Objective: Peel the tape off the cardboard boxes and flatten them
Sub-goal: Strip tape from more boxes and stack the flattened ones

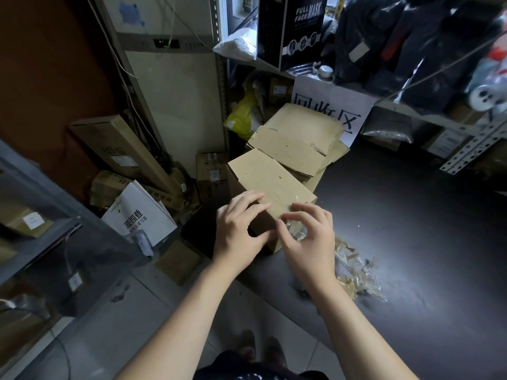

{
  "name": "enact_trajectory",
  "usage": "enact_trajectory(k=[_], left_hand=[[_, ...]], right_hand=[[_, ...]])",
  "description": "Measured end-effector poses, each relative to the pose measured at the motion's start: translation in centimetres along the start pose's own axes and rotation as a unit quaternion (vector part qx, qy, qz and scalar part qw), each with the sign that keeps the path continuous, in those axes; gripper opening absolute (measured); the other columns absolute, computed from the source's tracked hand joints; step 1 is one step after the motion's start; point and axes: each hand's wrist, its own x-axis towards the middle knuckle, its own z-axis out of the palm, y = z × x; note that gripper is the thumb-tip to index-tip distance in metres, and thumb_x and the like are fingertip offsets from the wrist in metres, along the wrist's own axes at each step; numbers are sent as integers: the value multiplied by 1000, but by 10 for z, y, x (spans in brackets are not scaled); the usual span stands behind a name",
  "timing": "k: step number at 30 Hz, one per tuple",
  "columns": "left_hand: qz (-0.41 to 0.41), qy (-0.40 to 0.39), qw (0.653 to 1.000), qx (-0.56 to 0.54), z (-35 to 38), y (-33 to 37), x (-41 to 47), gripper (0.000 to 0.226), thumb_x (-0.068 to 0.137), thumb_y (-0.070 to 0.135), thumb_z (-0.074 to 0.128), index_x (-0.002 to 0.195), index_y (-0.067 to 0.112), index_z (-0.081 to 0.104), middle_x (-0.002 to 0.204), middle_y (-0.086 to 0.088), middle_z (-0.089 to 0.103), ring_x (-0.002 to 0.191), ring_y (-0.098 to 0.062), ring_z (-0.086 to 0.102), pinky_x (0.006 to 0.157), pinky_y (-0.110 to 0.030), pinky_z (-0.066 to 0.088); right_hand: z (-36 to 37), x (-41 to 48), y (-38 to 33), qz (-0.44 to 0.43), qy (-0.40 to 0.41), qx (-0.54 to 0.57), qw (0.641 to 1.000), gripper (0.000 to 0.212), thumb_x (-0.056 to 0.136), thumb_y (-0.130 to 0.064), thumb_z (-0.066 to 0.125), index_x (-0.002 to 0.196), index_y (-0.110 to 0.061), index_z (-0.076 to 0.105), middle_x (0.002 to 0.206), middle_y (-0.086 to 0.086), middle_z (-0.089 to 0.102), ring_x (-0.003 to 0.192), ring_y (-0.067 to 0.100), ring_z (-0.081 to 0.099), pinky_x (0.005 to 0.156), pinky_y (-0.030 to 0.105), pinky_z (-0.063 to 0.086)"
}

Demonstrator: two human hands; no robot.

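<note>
box [274,182] light, stiff — I'd brace its near edge | left hand [241,229] clamps that edge | right hand [308,239] pinches clear tape [296,233] — thin, sticky, tear-prone; peel low

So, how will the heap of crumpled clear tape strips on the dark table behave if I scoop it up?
The heap of crumpled clear tape strips is thin, loosely piled film, so probably very light and floppy. Its strands stick out separately, so some may drop. Brownish flecks suggest it may be sticky.
</note>
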Motion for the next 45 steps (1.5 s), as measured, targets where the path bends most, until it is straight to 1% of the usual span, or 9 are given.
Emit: enact_trajectory(k=[5, 10, 17, 20, 25, 34, 36, 40, 45], left_hand=[[-5, -6, 1000, -3, 2, 1, 2, 44, 73, 27, 85, 114, 19, 75, 134, 6, 64, 132, -14, 53, 98, -41, 44], [-8, 10, 1000, -8, 3, 4, 4, 43, 72, 27, 89, 112, 18, 76, 129, 6, 66, 129, -13, 55, 100, -36, 42], [27, 36, 998, 37, -2, 11, 12, 31, 87, 22, 71, 118, 19, 73, 132, 5, 65, 131, -12, 53, 102, -37, 38], [38, 73, 995, 52, -9, 9, 20, 34, 90, 28, 67, 120, 15, 72, 136, 1, 64, 132, -18, 54, 104, -39, 40], [31, 57, 995, 79, -8, 3, 21, 23, 86, 23, 74, 107, 13, 78, 134, -4, 66, 128, -23, 57, 105, -39, 40], [-91, -240, 963, 77, 7, -8, -18, 50, 98, 52, 58, 145, 36, 54, 162, 20, 31, 150, 6, 17, 121, -27, 6], [-86, -257, 959, 79, 13, -8, -21, 61, 90, 61, 62, 145, 36, 54, 162, 22, 28, 150, 7, 13, 122, -28, 4], [-63, -243, 963, 95, 18, -11, -30, 75, 77, 73, 64, 142, 37, 56, 163, 23, 27, 150, 9, 11, 123, -30, 4], [-62, -247, 962, 100, 20, -8, -30, 85, 67, 72, 71, 143, 38, 54, 164, 22, 26, 151, 8, 10, 123, -30, 3]], right_hand=[[5, 5, -3, -5, -3, -23, 1000, 6, 86, -10, 77, 83, -15, 76, 105, -8, 69, 114, 17, 50, 98, 28, 43], [1, 2, -4, 68, 14, 77, 995, 12, 94, -5, 70, 87, -14, 74, 107, -14, 69, 128, 9, 50, 104, 10, 35], [-8, 6, -13, 162, 11, 203, 966, 17, 102, -13, 62, 92, -25, 70, 116, -13, 69, 122, 1, 57, 102, 23, 44], [-6, 7, -15, 254, 11, 301, 919, 14, 103, -18, 61, 102, -23, 74, 109, -8, 75, 93, 11, 67, 81, 23, 53], [1, -2, -13, 375, -25, 426, 823, 13, 103, -12, 60, 99, -10, 72, 104, 3, 76, 97, 13, 69, 84, 36, 58], [-7, -18, 26, 417, -44, 210, 883, 11, 87, -12, 68, 90, -12, 79, 76, 7, 73, 64, 22, 61, 55, 26, 48], [-10, -20, 30, 429, -41, 216, 876, 12, 85, -11, 70, 94, -13, 75, 75, 8, 69, 59, 22, 60, 46, 24, 47], [-10, -19, 42, 407, -43, 193, 892, 43, 83, -19, 81, 112, -32, 51, 87, 1, 76, 69, 18, 69, 65, 42, 59], [-8, -19, 50, 412, -33, 250, 875, 30, 90, -3, 74, 105, -19, 53, 81, 4, 72, 60, 17, 54, 48, 22, 43]])
